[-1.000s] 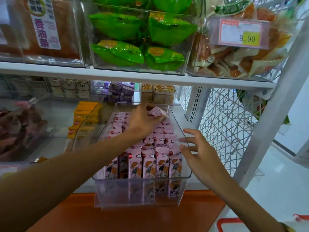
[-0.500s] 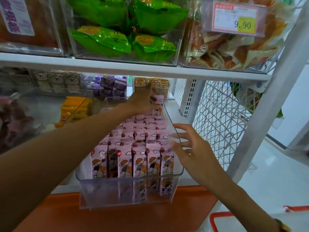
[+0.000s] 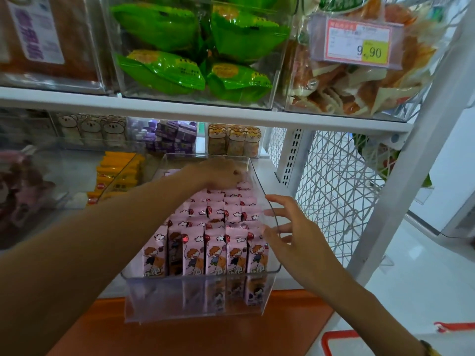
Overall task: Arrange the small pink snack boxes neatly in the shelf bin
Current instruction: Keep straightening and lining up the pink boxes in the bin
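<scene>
A clear plastic bin (image 3: 140,301) stands on the white shelf, filled with rows of upright small pink snack boxes (image 3: 216,250) printed with a cartoon child. My left hand (image 3: 221,172) reaches over the rows to the bin's back right corner. Its fingers curl down onto a pink box there, which is mostly hidden under them. My right hand (image 3: 288,232) is open with spread fingers, its tips against the outside of the bin's right wall near the front rows.
The upper shelf just above holds bins of green packets (image 3: 195,73) and a price tag (image 3: 357,44). An orange-packet bin (image 3: 115,170) sits to the left and purple boxes (image 3: 172,137) behind. A wire mesh panel (image 3: 334,188) closes the right side. A red basket rim (image 3: 331,340) is below.
My left hand carried a pink box from mid-bin to the back right corner and lowered it among the rows. My right hand stayed at the right wall.
</scene>
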`<action>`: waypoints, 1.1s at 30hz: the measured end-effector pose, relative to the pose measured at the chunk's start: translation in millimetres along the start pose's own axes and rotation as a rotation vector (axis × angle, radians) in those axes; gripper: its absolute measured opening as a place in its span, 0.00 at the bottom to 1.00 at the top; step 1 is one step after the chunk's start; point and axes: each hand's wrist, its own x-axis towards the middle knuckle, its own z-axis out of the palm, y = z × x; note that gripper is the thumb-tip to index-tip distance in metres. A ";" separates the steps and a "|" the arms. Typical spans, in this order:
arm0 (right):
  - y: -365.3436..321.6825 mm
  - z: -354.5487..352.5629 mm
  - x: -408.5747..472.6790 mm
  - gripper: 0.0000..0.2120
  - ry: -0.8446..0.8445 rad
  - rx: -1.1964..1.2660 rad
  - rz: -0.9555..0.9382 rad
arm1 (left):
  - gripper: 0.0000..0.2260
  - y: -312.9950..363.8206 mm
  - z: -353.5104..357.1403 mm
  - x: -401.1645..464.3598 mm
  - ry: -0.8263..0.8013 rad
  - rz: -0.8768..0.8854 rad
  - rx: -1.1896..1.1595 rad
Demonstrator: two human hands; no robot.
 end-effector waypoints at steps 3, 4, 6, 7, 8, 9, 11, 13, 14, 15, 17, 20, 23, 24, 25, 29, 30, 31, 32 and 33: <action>0.8 0.1 -1.9 0.26 -0.025 -0.044 0.014 | 0.13 3.5 -6.9 -2.5 0.076 -0.012 -0.049; 1.2 0.2 -2.6 0.26 -0.030 -0.055 0.015 | 0.13 5.3 -8.6 -3.2 0.069 -0.014 -0.070; 1.7 -0.2 -4.5 0.27 -0.046 -0.073 0.017 | 0.12 8.7 -9.5 -5.4 0.006 -0.013 -0.089; 1.7 -0.4 -5.5 0.27 -0.054 -0.081 0.018 | 0.12 10.2 -8.8 -6.2 -0.017 -0.011 -0.088; 1.8 -0.4 -6.4 0.27 -0.060 -0.089 0.018 | 0.11 11.5 -7.5 -6.7 -0.020 -0.005 -0.089; 1.7 -0.1 -7.1 0.27 -0.067 -0.095 0.018 | 0.11 12.9 -5.7 -7.1 -0.007 -0.001 -0.091; 1.1 0.9 -7.8 0.27 -0.075 -0.101 0.019 | 0.11 15.6 -3.5 -8.8 0.064 -0.013 -0.116; 0.5 2.2 -7.7 0.27 -0.080 -0.114 0.021 | 0.11 18.7 -3.7 -10.4 0.204 -0.046 -0.170; 0.3 2.6 -7.5 0.28 -0.082 -0.121 0.024 | 0.11 21.0 -4.7 -12.0 0.293 -0.071 -0.217; -0.6 2.1 -7.3 0.28 -0.082 -0.125 0.031 | 0.11 24.1 -6.6 -14.6 0.380 -0.102 -0.283; -4.4 -0.3 -6.2 0.27 -0.078 -0.130 0.050 | 0.11 30.4 -11.8 -23.8 0.526 -0.189 -0.465; -14.0 -6.1 -3.0 0.26 -0.005 -0.199 0.054 | 0.11 38.6 -17.5 -51.4 0.700 -0.280 -0.851; -29.9 -7.4 0.3 0.22 0.179 -0.192 0.004 | 0.10 46.8 -25.9 -96.2 0.892 -0.285 -1.058; -37.9 -6.1 0.3 0.21 0.227 -0.144 -0.029 | 0.09 49.0 -28.6 -111.4 0.921 -0.273 -1.093; -46.9 -4.2 -0.5 0.22 0.250 -0.095 -0.061 | 0.09 51.1 -30.2 -125.6 0.928 -0.257 -1.123; -79.8 14.8 -2.9 0.31 0.056 0.048 -0.076 | 0.11 60.7 -29.5 -170.3 0.832 -0.199 -1.262; -84.5 21.5 -3.3 0.31 -0.013 0.091 -0.074 | 0.10 62.5 -27.6 -177.4 0.812 -0.196 -1.302; -87.4 27.8 -3.4 0.28 -0.061 0.122 -0.079 | 0.09 62.9 -24.8 -183.1 0.797 -0.197 -1.337; -89.1 32.4 -2.7 0.23 -0.083 0.136 -0.079 | 0.09 62.9 -22.4 -187.5 0.779 -0.198 -1.377; -89.7 35.5 -1.1 0.19 -0.086 0.159 -0.068 | 0.09 61.9 -19.7 -191.0 0.760 -0.194 -1.409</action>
